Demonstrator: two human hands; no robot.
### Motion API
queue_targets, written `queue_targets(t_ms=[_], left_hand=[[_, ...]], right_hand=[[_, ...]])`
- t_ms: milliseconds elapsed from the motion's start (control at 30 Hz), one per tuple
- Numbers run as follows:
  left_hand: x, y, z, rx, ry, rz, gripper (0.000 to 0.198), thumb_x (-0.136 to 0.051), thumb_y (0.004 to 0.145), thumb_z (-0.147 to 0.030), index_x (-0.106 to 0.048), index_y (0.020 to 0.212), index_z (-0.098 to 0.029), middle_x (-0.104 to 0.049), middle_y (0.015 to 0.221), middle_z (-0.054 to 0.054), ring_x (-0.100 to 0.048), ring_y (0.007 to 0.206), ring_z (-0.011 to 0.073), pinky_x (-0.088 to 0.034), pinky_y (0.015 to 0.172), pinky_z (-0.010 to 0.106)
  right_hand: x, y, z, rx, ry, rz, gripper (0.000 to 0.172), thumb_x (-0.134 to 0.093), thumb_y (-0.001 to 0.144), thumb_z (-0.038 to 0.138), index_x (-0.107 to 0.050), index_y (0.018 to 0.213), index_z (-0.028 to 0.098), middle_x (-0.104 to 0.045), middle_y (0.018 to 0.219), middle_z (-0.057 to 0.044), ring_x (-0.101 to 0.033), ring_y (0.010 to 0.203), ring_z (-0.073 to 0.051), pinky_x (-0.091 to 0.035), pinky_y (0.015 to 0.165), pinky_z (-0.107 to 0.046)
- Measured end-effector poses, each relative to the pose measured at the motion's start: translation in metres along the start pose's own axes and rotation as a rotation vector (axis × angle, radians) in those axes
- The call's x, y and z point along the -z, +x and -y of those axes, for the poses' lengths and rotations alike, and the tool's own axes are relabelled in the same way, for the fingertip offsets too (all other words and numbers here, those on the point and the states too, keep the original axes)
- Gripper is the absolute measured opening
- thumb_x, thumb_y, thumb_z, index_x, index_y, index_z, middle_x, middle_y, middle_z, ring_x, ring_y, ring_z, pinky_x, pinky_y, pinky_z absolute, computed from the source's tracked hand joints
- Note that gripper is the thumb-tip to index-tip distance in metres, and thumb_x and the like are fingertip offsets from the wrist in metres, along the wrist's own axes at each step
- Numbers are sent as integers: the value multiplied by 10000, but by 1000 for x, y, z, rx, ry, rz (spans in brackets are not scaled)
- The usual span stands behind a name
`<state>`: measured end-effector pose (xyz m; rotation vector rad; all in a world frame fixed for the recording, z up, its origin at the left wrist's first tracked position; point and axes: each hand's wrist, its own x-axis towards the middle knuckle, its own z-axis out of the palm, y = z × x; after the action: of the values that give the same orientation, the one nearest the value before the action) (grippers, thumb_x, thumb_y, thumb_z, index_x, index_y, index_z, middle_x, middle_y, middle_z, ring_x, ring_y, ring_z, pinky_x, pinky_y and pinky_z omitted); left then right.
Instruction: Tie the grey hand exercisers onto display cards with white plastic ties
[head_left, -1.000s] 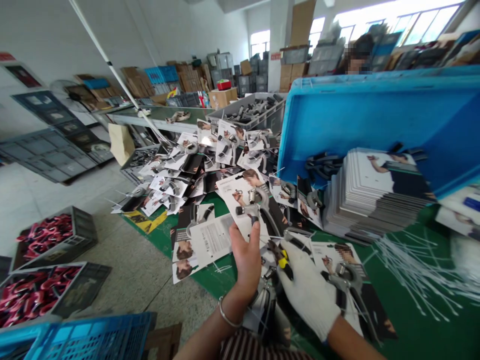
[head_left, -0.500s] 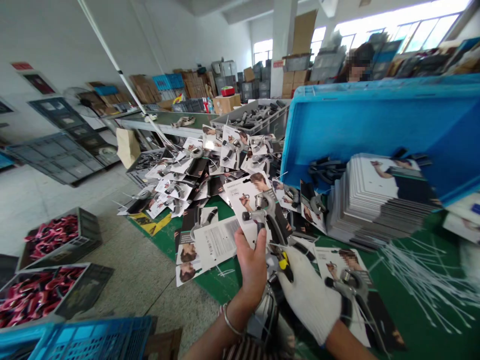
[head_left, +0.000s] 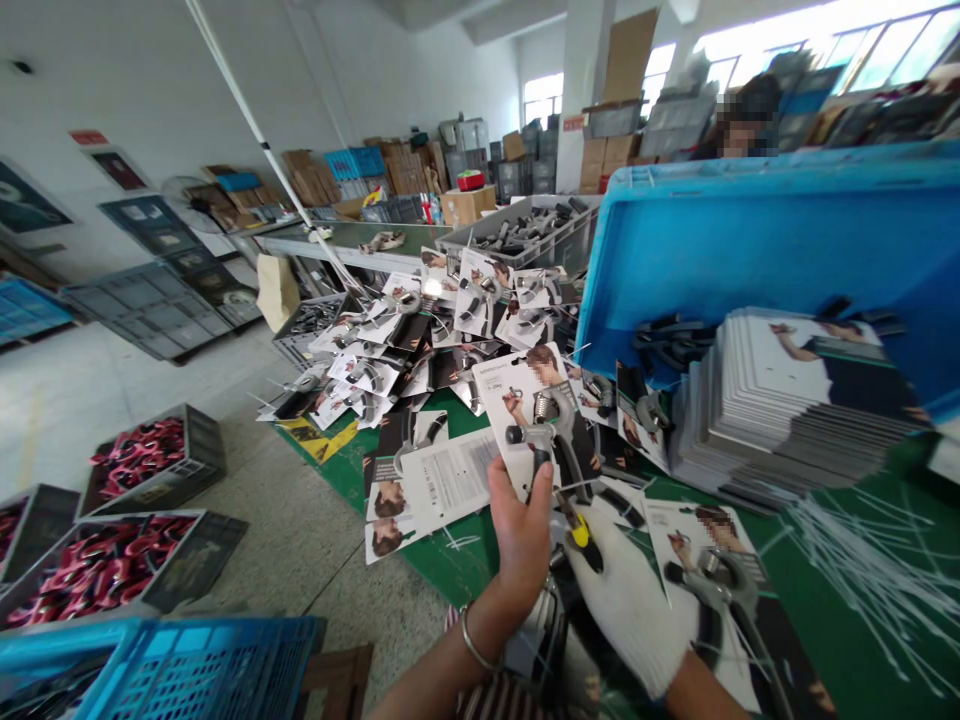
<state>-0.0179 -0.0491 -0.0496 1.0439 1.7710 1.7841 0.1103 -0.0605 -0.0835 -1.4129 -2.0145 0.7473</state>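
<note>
Carded gripper (head_left: 546, 428) | left hand (head_left: 525, 535) fingers clamped on it; right hand (head_left: 630, 600) grips pliers (head_left: 582, 526) | card pile (head_left: 405, 350) behind

A: Do we find any legible lettering in this view?
B: None: print on the held card (head_left: 504, 388), the leaflet (head_left: 450, 480) and the red wall sign (head_left: 88, 137) blurs beyond our reading.

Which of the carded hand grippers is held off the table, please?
The carded gripper pinched in the bare left hand; the rest lie in the heap or flat beside the gloved right hand, which grips yellow-handled cutters.
</note>
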Motion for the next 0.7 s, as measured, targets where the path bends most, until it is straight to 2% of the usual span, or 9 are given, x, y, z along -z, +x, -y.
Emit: queue_targets(t_ms=[100, 233, 333, 400, 433, 500, 567, 633, 700], left_hand=[[1, 4, 3, 17, -8, 58, 348, -644, 897, -345, -537, 1186, -183, -657, 1120, 91, -632, 1055, 225, -475, 972, 364], [16, 32, 1, 49, -5, 105, 368, -683, 857, -334, -571, 1167, -169, -680, 1122, 100, -645, 1048, 230, -490, 951, 369], [56, 60, -7, 159, -64, 226, 398, -747, 793, -356, -628, 1114, -154, -710, 1093, 97, -678, 983, 228, -527, 877, 332], [94, 73, -12, 351, -181, 369, 471, -792, 740, -374, -646, 1122, -140, -735, 1015, 93, -705, 808, 210, -556, 697, 287], [115, 78, -13, 428, -226, 389, 510, -809, 719, -372, -646, 1139, -132, -741, 960, 88, -703, 721, 195, -546, 614, 261], [151, 84, -12, 486, -244, 333, 527, -819, 709, -361, -641, 1146, -126, -737, 845, 62, -656, 554, 152, -498, 479, 221], [177, 88, -3, 445, -221, 197, 498, -825, 697, -351, -645, 1104, -128, -730, 804, 43, -627, 499, 130, -483, 443, 207], [187, 92, 11, 390, -204, 61, 482, -838, 671, -349, -645, 1056, -131, -735, 827, 40, -647, 542, 136, -514, 486, 214], [186, 96, 27, 370, -186, -42, 481, -852, 638, -340, -642, 1017, -131, -733, 821, 34, -663, 584, 142, -531, 531, 220]], right_hand=[[3, -5, 6, 13, 38, 57, 347, -490, 891, 246, -657, 1181, 155, -729, 1165, -141, -689, 1085, -281, -524, 996, -452], [19, -17, 24, 75, 14, 72, 322, -507, 910, 295, -699, 1147, 191, -752, 1133, -113, -709, 1051, -274, -548, 959, -415], [38, -26, 25, 42, -30, 24, 333, -529, 915, 364, -709, 1151, 215, -760, 1114, -102, -719, 1017, -280, -557, 924, -392], [49, -31, 15, -44, -70, -20, 361, -580, 874, 417, -714, 1148, 225, -768, 1079, -102, -723, 978, -302, -558, 893, -402], [54, -33, 9, -104, -82, -37, 373, -609, 846, 439, -720, 1134, 230, -775, 1042, -100, -724, 951, -313, -558, 872, -409], [57, -35, -4, -238, -32, -53, 365, -671, 782, 470, -737, 1057, 239, -780, 927, -86, -721, 871, -317, -557, 808, -402], [53, -35, -10, -364, 216, 15, 304, -711, 745, 471, -733, 939, 238, -758, 811, -67, -702, 769, -287, -549, 730, -367], [41, -32, -8, -427, 523, 156, 278, -688, 771, 492, -699, 864, 230, -723, 733, -47, -655, 628, -231, -528, 624, -332], [24, -24, 1, -439, 792, 301, 297, -637, 829, 503, -669, 889, 213, -701, 726, -36, -605, 539, -179, -496, 540, -298]])
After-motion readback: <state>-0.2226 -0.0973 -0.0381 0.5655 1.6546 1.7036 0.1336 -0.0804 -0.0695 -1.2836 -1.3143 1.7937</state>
